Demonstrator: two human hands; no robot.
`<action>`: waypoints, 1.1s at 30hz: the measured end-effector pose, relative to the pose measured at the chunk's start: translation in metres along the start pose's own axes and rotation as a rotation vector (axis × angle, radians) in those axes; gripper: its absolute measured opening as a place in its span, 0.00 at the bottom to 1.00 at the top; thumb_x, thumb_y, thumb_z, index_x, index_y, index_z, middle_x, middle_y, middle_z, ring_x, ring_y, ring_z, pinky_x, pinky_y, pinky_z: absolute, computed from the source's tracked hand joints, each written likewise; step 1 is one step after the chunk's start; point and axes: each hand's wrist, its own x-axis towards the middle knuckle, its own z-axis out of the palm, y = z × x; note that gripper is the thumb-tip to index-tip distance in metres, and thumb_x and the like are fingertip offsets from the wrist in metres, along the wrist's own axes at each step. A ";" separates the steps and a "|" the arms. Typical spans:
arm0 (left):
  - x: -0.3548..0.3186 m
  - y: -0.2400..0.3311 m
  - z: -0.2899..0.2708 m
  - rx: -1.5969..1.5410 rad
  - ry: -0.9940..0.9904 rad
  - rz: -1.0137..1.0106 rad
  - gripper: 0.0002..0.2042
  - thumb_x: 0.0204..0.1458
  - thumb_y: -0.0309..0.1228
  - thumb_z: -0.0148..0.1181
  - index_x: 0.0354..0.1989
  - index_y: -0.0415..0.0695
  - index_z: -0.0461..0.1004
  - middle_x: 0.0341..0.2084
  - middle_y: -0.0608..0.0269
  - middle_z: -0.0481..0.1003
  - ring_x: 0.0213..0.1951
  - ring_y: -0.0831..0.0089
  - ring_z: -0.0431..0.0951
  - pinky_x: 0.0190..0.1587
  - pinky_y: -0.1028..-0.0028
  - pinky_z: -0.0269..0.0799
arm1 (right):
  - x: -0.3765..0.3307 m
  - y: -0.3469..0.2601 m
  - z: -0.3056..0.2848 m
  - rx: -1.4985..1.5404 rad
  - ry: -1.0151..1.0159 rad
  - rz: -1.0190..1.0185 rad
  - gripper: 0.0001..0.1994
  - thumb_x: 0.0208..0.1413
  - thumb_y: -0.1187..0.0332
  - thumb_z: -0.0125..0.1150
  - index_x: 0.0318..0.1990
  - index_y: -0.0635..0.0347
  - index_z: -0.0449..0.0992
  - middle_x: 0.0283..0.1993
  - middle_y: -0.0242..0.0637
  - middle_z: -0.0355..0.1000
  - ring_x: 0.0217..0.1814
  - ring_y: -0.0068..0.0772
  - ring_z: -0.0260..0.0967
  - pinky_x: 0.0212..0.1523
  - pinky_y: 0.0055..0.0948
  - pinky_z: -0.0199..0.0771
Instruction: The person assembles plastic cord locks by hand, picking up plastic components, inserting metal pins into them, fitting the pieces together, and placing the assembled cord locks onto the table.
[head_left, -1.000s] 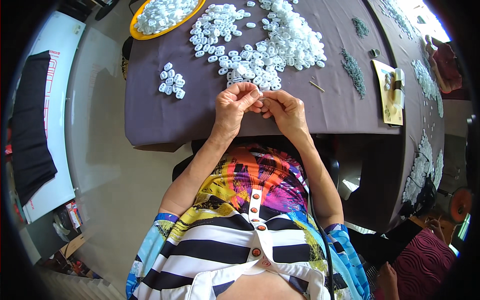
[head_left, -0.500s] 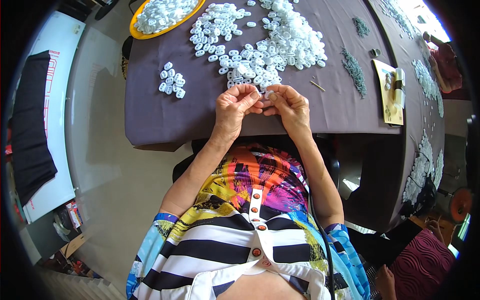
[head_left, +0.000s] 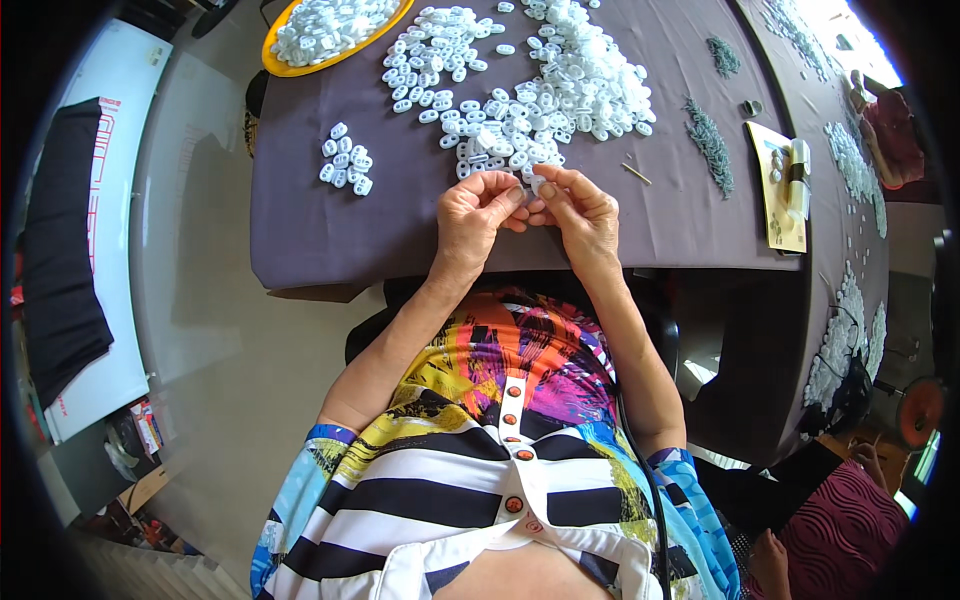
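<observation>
Over the table's near edge, my left hand [head_left: 474,215] and my right hand [head_left: 583,215] meet, fingertips nearly touching. My right thumb and forefinger pinch a small white oval plastic piece [head_left: 537,184]. The left hand's thumb and forefinger are pressed together beside it, and whatever they hold is too small to make out. Just beyond my fingers spreads a large heap of similar white plastic pieces [head_left: 590,85], some showing two openings. A separate small cluster of white pieces [head_left: 345,160] lies to the left.
A yellow-rimmed tray [head_left: 268,58] full of white pieces stands far left on the dark tablecloth [head_left: 330,235]. Rightward lie a thin brass-coloured stick [head_left: 637,175], grey-green piles of tiny parts [head_left: 708,147] and a yellow pad [head_left: 775,215]. Another person's hand [head_left: 770,560] shows at lower right.
My hands stay together in nearly the same place. The fingers have shifted slightly around the small white piece, and the whole view has moved a little.
</observation>
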 end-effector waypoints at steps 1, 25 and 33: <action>0.000 -0.001 0.000 -0.001 0.000 0.001 0.04 0.49 0.23 0.56 0.32 0.38 0.72 0.23 0.63 0.74 0.23 0.79 0.74 0.25 0.81 0.72 | 0.000 0.001 0.000 -0.005 -0.002 -0.015 0.10 0.54 0.75 0.53 0.43 0.63 0.73 0.29 0.29 0.71 0.29 0.15 0.69 0.31 0.16 0.74; 0.003 -0.004 -0.001 0.061 0.000 0.004 0.03 0.49 0.24 0.57 0.31 0.39 0.72 0.23 0.66 0.73 0.22 0.81 0.73 0.24 0.81 0.72 | -0.001 0.003 -0.001 -0.089 0.020 -0.095 0.08 0.52 0.78 0.54 0.41 0.64 0.74 0.30 0.28 0.71 0.28 0.13 0.67 0.29 0.14 0.72; 0.003 -0.005 -0.001 0.081 0.004 0.006 0.02 0.49 0.24 0.56 0.30 0.39 0.72 0.22 0.66 0.73 0.23 0.81 0.73 0.24 0.81 0.72 | -0.002 0.002 -0.001 -0.076 0.020 -0.100 0.08 0.51 0.78 0.55 0.40 0.64 0.74 0.31 0.29 0.71 0.28 0.14 0.68 0.29 0.14 0.72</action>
